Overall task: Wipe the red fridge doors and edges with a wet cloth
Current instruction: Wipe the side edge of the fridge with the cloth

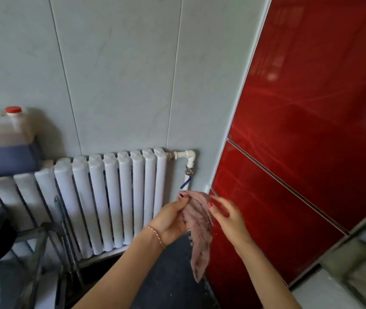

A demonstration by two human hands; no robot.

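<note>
Head view: the left hand (173,221) grips the cloth (199,230) near its top, fingers and thumb curled round a gathered fold, so most of the pinkish fabric hangs down in a limp strip below the palm. The right hand (226,217) is just beside it, fingers loosely spread and only lightly bent; its thumb and fingertips seem to touch the cloth's right edge, but whether they pinch it I cannot tell. Both hands are held in front of the lower left corner of the fridge (311,130), whose glossy red doors fill the right of the view, split by thin metal seams; the cloth is near the door edge and not pressed on it. To the left a white radiator (110,197) stands against the pale wall (121,74), with a pipe and valve (187,172) between it and the fridge, and a jug (6,139) with a red cap sits on a rack at far left. The cloth looks soft, light and floppy, probably heavier and clingy if wet, so it likely wants bunching or folding into a pad in the palm rather than holding by one corner. The door surface looks smooth and hard, so a flat pad should slide easily; the narrow seams and side edge probably need a fingertip wrapped in a fold.
</note>
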